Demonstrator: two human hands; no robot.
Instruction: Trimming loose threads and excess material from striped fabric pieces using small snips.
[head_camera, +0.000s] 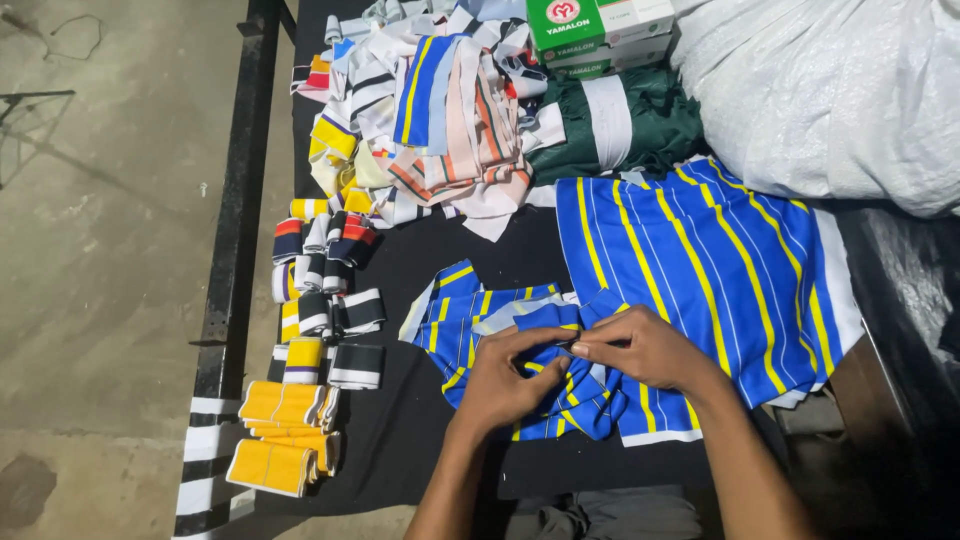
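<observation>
A black worktop spreads wide, with a white sack far right and a big blue striped fabric beside it. Far off sits a scrap heap — left, folded cuffs already stacked. Near centre, both hands — left hand, right hand — pinch a small blue striped piece, mid-fold, unfinished.

We see a royal-blue fabric piece with yellow and thin white stripes, matching the larger blue striped cloth behind it. Folded yellow bands edged in white line a black surface, near black-and-white striped bands, dark green cloth, a white sack and green-and-white boxes.
</observation>
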